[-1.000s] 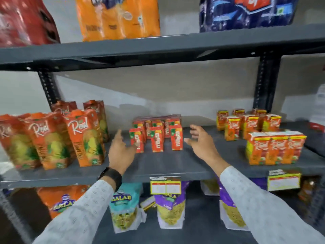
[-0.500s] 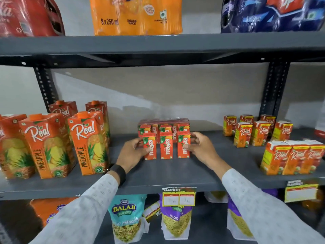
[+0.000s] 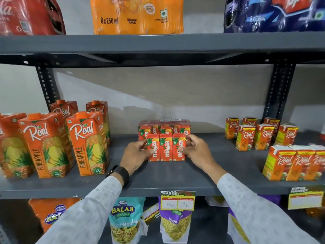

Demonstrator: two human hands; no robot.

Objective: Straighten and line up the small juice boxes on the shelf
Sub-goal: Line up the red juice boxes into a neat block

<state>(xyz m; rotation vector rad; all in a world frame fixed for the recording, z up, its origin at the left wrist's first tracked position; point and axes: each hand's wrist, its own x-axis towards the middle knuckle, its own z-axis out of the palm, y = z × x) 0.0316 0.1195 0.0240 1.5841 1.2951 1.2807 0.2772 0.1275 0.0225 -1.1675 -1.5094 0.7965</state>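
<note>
Three small red Maaza juice boxes (image 3: pixel 166 147) stand side by side, upright, in a tight front row on the grey middle shelf (image 3: pixel 168 180). Behind them sits a wrapped pack of more Maaza boxes (image 3: pixel 164 126). My left hand (image 3: pixel 136 154) presses against the left box of the row, thumb on its front. My right hand (image 3: pixel 195 150) clasps the right box from the other side. Together the hands squeeze the row between them.
Large Real pineapple cartons (image 3: pixel 88 143) stand to the left on the same shelf. Small Real juice boxes (image 3: pixel 263 136) and a front trio (image 3: pixel 297 162) are to the right. Drink multipacks (image 3: pixel 139 14) fill the shelf above, snack bags (image 3: pixel 124 221) the one below.
Both hands reached in from open air and closed on the ends of the front Maaza row, pushing the three boxes together. The camera came closer to the shelf.
</note>
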